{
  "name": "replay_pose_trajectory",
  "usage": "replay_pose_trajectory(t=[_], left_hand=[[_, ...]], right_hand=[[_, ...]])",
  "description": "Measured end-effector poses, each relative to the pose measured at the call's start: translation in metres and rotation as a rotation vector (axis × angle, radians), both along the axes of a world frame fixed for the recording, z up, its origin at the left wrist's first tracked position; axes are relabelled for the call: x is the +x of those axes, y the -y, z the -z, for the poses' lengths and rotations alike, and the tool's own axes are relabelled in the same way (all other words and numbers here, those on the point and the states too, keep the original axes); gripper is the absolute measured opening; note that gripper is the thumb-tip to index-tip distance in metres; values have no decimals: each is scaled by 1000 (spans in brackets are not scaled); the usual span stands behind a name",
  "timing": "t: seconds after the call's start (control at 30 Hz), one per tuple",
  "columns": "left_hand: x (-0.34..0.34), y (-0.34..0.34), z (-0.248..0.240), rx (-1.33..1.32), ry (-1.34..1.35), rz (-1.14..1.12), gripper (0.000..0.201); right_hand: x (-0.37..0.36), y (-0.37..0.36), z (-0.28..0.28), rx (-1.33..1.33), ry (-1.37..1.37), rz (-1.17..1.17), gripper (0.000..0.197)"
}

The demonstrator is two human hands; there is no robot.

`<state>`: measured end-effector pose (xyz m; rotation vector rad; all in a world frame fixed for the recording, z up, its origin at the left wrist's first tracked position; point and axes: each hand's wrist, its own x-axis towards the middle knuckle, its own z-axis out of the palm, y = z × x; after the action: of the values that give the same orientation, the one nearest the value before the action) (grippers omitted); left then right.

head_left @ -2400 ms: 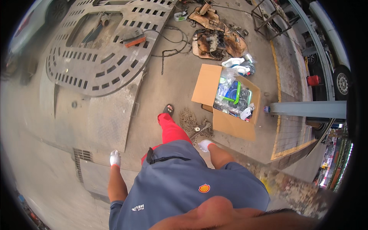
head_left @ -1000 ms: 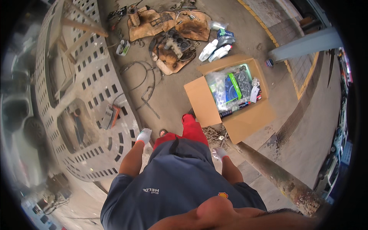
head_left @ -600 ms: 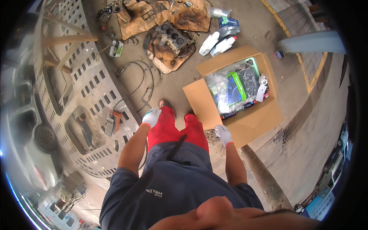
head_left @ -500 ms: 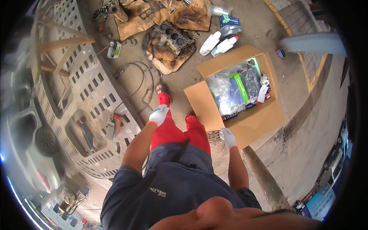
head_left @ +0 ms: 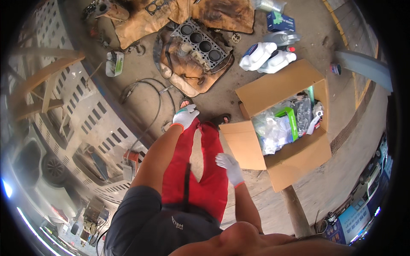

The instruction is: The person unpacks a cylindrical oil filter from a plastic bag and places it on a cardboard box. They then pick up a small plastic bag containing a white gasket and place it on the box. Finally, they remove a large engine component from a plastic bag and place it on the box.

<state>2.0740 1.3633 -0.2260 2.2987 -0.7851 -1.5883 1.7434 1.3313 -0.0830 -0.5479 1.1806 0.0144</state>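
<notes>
Two gloved hands, nothing visible in either rn. Right hand [head_left: 229,168] is spread fairly flat w/ fingers out, right by the near flap of the cardboard box [head_left: 299,168]; can't tell if it's touching. Left hand [head_left: 185,115] hangs over the left leg of the red pants [head_left: 175,181], palm turned away, so can't tell how far its fingers curl. Box sits on the floor to the right, flaps out, plastic bags [head_left: 273,134] etc. inside. Engine block [head_left: 200,45] is farther ahead on a stained brown mat [head_left: 209,85], holes facing up, well apart from both hands. Biggest risk imo = feet: the black cable [head_left: 160,100] loops near the left sandal [head_left: 186,103], so a careless step could snag it & cause a trip. Sandals near a chunk of metal aren't great either bc toes are bare if smth heavy got dropped. Flaps stick out too, so a shin or sleeve catching one could shove the box into the white bottles [head_left: 258,56] just beyond it. Contents look loosely piled, so a hard tug on one bag could prob drag others out. Also, oily-looking stains on the mat might make gloves slippery.
</notes>
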Motion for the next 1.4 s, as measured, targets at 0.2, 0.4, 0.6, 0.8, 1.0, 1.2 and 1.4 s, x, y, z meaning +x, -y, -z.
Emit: replay_pose_trajectory(t=[0.2,0.4,0.6,0.8,1.0,1.2,1.4], left_hand=[[45,37,167,-109,92,110,53],[49,141,255,-25,139,-233,71],[64,170,306,-177,287,-243,49],[67,140,332,-271,261,-83,39],[50,132,333,-199,-135,-601,28],[48,128,334,-169,-97,-586,29],[50,133,315,-92,-59,-565,33]], right_hand=[[108,-26,114,232,107,123,38],[97,-35,161,362,-42,164,38],[109,-14,161,388,-35,208,38],[115,-19,162,424,-18,107,40],[121,-14,166,438,-59,147,41],[116,-18,168,454,-19,110,40],[115,-20,170,449,-22,109,39]])
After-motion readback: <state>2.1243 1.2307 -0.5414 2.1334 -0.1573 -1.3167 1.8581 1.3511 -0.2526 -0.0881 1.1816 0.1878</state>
